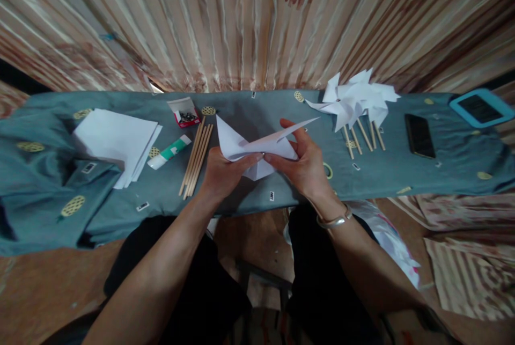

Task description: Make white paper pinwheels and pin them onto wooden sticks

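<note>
Between my hands, above the front of the cloth-covered table, is a white paper pinwheel [257,145] with its corners folded to the centre. My left hand [223,173] grips its left side, thumb pressed near the middle. From the right, my right hand [303,160] pinches it, the thumb meeting the other thumb at a small shiny pin [263,154]. The fingers behind the paper are partly hidden. Left of my left hand lie several thin wooden sticks [197,157]. Just right of my right hand is a roll of tape [329,170], partly covered by that hand.
White paper sheets [116,138], a glue tube [169,152] and an open red box of small dark pins [187,116] are at left. Finished pinwheels on sticks [358,99], a phone [419,136] and a blue-framed device [480,108] are at right. A curtain [249,28] hangs behind.
</note>
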`<state>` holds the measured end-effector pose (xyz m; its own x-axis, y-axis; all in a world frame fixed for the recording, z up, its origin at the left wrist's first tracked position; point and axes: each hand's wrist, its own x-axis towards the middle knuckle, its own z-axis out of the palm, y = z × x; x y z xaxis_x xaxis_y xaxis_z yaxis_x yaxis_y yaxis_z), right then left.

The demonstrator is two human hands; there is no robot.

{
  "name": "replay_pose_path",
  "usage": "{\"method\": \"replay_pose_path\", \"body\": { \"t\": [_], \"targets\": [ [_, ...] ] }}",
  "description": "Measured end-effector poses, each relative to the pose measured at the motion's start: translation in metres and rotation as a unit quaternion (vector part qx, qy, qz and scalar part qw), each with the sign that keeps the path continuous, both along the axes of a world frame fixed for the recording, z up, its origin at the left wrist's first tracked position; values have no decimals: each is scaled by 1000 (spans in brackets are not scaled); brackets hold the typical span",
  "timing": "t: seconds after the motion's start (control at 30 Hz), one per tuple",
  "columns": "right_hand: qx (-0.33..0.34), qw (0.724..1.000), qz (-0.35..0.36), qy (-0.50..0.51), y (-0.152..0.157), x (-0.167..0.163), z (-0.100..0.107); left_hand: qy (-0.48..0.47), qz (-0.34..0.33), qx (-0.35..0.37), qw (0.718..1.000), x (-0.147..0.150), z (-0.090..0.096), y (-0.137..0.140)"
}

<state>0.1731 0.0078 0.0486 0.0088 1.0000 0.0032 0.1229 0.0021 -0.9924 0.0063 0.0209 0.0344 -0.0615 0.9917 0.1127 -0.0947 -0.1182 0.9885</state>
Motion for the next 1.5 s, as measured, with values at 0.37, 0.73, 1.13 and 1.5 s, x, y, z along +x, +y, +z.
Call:
{"method": "replay_pose_path", "body": {
  "t": [0.37,0.73,1.13,1.5],
  "targets": [
    [-4,1000,3,6,0,0,-2,5,10,-32,999,0,2,-1],
    [-15,1000,-1,28,1,-2,-3,16,17,-21,1000,0,0,0],
    [10,1000,-8,-17,3,-3,3,13,12,-45,999,1,7,-1],
    [12,1000,-17,-22,1,-5,0,-51,-58,-146,986,-1,4,-7]
  ]
}}
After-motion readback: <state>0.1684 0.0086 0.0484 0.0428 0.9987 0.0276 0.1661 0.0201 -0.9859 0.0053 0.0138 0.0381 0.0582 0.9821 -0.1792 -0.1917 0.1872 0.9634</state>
